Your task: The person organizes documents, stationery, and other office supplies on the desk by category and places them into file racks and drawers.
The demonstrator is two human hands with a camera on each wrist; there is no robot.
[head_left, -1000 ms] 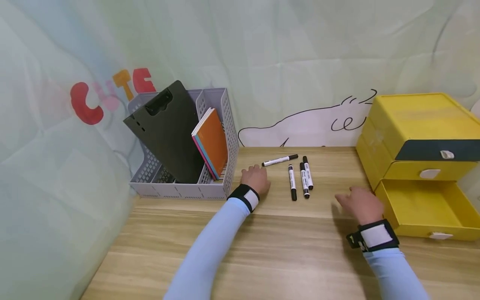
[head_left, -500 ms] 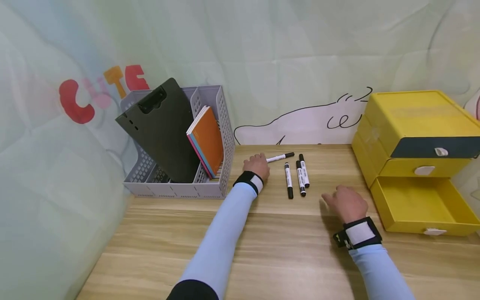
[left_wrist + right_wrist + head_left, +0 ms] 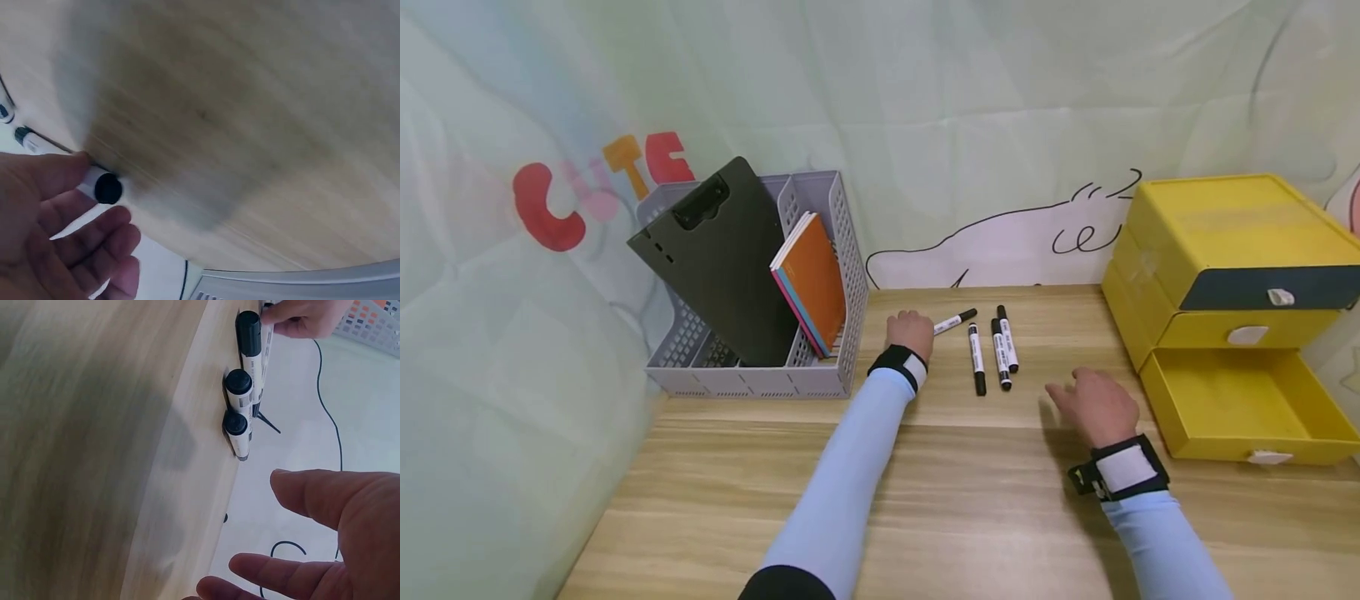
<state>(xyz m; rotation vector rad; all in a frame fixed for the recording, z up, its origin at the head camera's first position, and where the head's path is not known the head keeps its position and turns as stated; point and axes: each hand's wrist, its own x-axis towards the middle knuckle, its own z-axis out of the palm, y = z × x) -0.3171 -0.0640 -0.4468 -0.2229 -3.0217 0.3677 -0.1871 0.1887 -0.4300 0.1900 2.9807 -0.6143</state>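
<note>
The left hand (image 3: pixel 912 332) sits just above centre of the head view, at the near end of a white-barrelled marker with a black cap (image 3: pixel 956 321). This marker lies slantwise on the light wooden tabletop (image 3: pixel 970 492); its long axis runs from the hand up and rightward toward the back wall. The left wrist view shows the thumb and fingers (image 3: pixel 94 234) closing round one end of the marker (image 3: pixel 103 187), the thumb on top and the fingers loosely curled beneath. I judge this a light pinch; a firm grip cannot be confirmed.

Three more black-and-white markers (image 3: pixel 992 348) lie side by side just right of the slanted one, their long axes running near to far. The right hand (image 3: pixel 1093 404) hovers right of centre, nearer these three. Its fingers are spread and relaxed and it holds nothing; the right wrist view shows the fingertips (image 3: pixel 325 494) well apart from the three markers (image 3: pixel 244 387).

Against the frame one second ago:
- The left hand has advanced from beside the slanted marker onto its near end.
- The slanted marker has turned a little steeper.
- The right hand has drifted slightly left, away from the open bottom drawer of the yellow plastic drawer unit (image 3: pixel 1247 408).

A grey perforated file rack (image 3: pixel 760 375) stands at centre left.
</note>
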